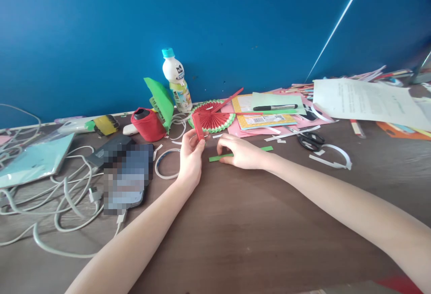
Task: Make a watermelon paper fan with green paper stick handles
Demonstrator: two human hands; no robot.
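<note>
My left hand point(190, 155) pinches a folded red paper piece point(198, 127) and holds it upright above the brown table point(235, 231). My right hand point(239, 151) lies curled on a green paper strip point(232, 154) that rests flat on the table, its fingers pressing on the strip. Just behind both hands lies a pleated red paper fan with a green and white rim point(213, 118), shaped like a watermelon slice.
A bottle point(177, 80), green folded paper point(160, 98) and a red pouch point(147, 124) stand at the back. Scissors point(310, 140), a black marker point(274, 107), coloured sheets and white strips lie right. A phone point(126, 175), white cables point(63, 195) and a tape ring point(164, 164) lie left.
</note>
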